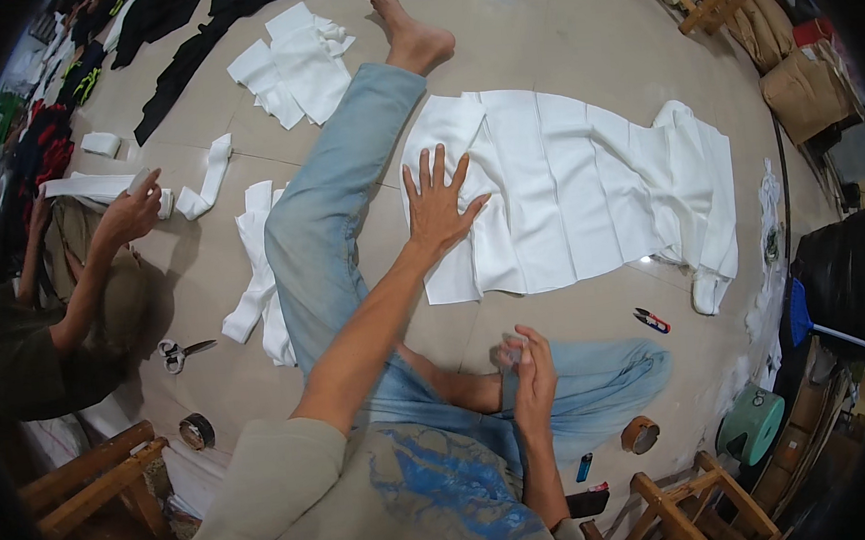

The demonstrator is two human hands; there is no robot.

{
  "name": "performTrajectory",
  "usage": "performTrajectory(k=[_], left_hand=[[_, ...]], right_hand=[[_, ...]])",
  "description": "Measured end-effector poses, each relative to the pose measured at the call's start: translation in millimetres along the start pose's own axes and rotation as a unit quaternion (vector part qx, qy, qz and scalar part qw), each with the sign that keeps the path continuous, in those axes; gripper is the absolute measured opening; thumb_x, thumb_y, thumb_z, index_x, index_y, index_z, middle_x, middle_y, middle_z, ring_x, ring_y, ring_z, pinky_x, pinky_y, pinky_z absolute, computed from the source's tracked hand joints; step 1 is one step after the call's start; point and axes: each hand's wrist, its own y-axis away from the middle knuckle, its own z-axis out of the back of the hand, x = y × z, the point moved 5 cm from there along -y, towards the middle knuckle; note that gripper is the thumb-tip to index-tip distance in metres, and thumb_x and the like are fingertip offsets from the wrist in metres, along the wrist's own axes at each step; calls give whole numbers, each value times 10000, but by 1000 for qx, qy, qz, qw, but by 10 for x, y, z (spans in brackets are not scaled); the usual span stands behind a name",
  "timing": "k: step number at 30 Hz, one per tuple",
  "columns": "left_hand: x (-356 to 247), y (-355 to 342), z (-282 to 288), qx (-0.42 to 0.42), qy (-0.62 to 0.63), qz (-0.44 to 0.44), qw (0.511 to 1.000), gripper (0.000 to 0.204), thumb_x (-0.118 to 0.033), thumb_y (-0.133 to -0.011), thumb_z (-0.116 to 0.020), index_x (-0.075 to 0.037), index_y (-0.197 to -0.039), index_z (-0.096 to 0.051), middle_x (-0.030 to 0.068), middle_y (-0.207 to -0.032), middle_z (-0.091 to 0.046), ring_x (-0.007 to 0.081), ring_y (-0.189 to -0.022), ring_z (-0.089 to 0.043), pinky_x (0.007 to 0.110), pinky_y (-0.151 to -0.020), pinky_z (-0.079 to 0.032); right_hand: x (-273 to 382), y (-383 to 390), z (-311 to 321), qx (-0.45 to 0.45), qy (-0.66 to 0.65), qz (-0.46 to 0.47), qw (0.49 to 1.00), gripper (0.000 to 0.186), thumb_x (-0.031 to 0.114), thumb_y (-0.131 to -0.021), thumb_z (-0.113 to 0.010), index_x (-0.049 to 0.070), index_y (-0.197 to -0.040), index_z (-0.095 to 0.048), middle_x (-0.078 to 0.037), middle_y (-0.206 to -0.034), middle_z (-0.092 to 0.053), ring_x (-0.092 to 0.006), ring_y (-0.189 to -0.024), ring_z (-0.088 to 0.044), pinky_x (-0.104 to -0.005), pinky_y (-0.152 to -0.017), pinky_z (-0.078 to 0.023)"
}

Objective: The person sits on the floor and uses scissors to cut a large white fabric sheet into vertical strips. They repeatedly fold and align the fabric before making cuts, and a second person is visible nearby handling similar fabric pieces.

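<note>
1. The white cloth (pixel 587 184) lies spread on the tiled floor (pixel 536 22), beside the outstretched leg.
2. The left hand (pixel 438 207) presses it flat, fingers splayed, pinning folds.
3. The right hand (pixel 532 378) curls near the foot; I cannot tell its grip.
4. Red snips (pixel 652 320) wait nearby.

A single view, from a fisheye camera worn on the person's head, looks steeply down and a little forward over their own lap onto the tiled floor (pixel 575 19). It sits close: the shirt front and jeans-clad legs fill the near edge, and both forearms enter from below. Farther floor curves away toward the top, where straight tile joints bend. Dark rim vignetting cuts off the left and right corners.
</note>
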Motion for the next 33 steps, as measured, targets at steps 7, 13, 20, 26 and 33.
performTrajectory(k=[7,13,20,26,33], left_hand=[[28,598,384,39,158,22,986,474,-236,-956,-577,-56,-1389,-506,273,-1520,-310,448,-1434,-233,603,-1156,-158],[-568,1218,723,125,387,57,912,426,-95,-896,-614,3,-1305,-548,210,-1411,-498,390,-1331,-434,438,-1113,-345],[-1140,1440,835,72,442,99,888,253,-115,-852,-623,-6,-1079,-604,164,-1120,-601,354,-1062,-572,434,-900,-449],[-1084,1358,850,54,311,49,948,89,-70,-831,-581,-23,-907,-578,111,-863,-588,322,-896,-579,428,-846,-416],[-1349,1327,1088,8,315,16,949,77,-59,-846,-575,-25,-913,-595,110,-859,-605,323,-893,-588,422,-902,-401]], right_hand=[[-99,-345,-57,74,0,-75,994,221,-8,-985,-465,-83,-1161,-576,-169,-1138,-611,-235,-967,-681,-317,-778,-567],[-47,-336,-109,87,-37,-111,989,403,123,-982,-575,-70,-1329,-508,-177,-1421,-452,-245,-1180,-584,-351,-951,-508],[-15,-215,-237,61,-82,-70,992,631,386,-1030,-501,-56,-1463,-380,-188,-1608,-204,-278,-1438,-320,-355,-1100,-389],[140,-209,-107,50,-60,-135,988,523,291,-1023,-542,-79,-1388,-479,-213,-1446,-488,-286,-1316,-494,-331,-1051,-433],[370,-225,147,-164,56,-47,984,322,187,-1010,-552,-105,-1143,-576,-222,-1278,-613,-206,-877,-675,-322,-768,-555]])
